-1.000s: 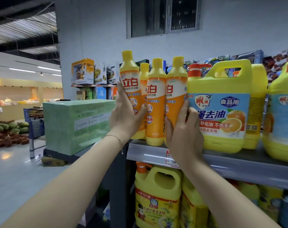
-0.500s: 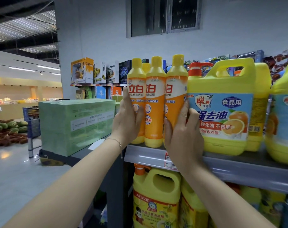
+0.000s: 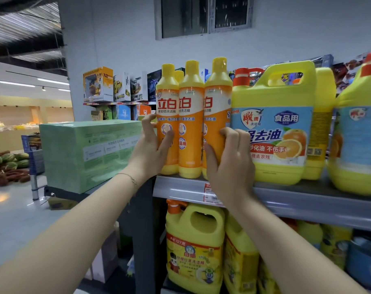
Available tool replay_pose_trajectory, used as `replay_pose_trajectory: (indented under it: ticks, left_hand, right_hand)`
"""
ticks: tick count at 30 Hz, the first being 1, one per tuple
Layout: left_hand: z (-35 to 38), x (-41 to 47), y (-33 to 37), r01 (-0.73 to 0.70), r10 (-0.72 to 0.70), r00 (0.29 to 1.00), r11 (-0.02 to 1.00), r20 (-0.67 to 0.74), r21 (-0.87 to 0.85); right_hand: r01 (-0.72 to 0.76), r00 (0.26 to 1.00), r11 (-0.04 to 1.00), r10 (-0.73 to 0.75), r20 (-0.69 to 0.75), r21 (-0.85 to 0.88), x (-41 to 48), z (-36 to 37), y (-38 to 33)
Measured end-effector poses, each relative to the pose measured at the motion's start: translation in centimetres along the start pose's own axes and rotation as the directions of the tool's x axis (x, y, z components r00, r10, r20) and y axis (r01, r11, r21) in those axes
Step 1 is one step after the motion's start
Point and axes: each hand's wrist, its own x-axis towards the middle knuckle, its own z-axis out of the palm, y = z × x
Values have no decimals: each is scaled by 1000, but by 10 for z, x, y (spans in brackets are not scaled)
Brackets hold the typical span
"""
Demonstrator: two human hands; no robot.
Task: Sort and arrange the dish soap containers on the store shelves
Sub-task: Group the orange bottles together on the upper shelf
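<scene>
Three slim orange dish soap bottles with yellow caps stood upright in a tight row at the left end of the upper shelf point(image 3: 286, 200), their sides touching. The left bottle point(image 3: 167, 115) was gripped low on its body by the left hand point(image 3: 150, 149), the thumb laid across the front label and the fingers curved around the outer side. The middle bottle point(image 3: 190, 124) was touched by neither hand. The right bottle point(image 3: 217, 111) was held by the right hand point(image 3: 229, 162), whose thumb was pressed on the bottle's front while the bent fingers were wrapped around its right side, between the bottle and the large yellow jug point(image 3: 277, 132) standing just beside it. A fourth yellow cap point(image 3: 179, 75) could be seen behind the left bottle. A thin bracelet point(image 3: 132, 178) was worn on the left wrist.

To the right of the large jug, a second jug point(image 3: 320, 124) was partly hidden behind it, and a third jug point(image 3: 358, 132) stood at the frame's edge. A price tag point(image 3: 210, 194) was fixed to the shelf's front lip, partly covered by the right wrist. On the lower shelf, a yellow handled jug with an orange cap point(image 3: 193, 247) was seen, with more yellow containers beside it. A pale green carton point(image 3: 89, 153) rested to the left of the shelving, and boxed toys point(image 3: 108, 85) were lined up farther back. Watermelons point(image 3: 8, 160) lay by the floor at far left.
</scene>
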Motion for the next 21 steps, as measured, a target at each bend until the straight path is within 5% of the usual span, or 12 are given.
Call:
replay_pose_trajectory:
  ticks: [4, 7, 10, 12, 16, 21]
  left_hand:
    - [-7, -15, 3, 87, -83, 995, 993, -56, 82]
    - [-13, -38, 13, -77, 112, 980, 975, -164, 208]
    - [-16, -73, 25, -316, 352, 930, 913, -103, 259]
    - [-13, -98, 28, -431, 448, 894, 866, -11, 253]
    - [1, -135, 26, -544, 477, 834, 795, 278, 267]
    - [19, -162, 10, -567, 391, 793, 755, 467, 329]
  right_hand:
    - [116, 993, 990, -115, -13, 86, -6, -11, 0]
    - [268, 960, 946, -278, 31, 183, -20, -27, -1]
    - [295, 923, 905, -353, 155, 305, -51, -42, 3]
    - [244, 892, 926, -331, 309, 289, -81, -46, 9]
    - [129, 751, 989, -51, 658, -70, -124, -32, 22]
    - [129, 728, 970, 50, 684, -208, -123, -1, 27]
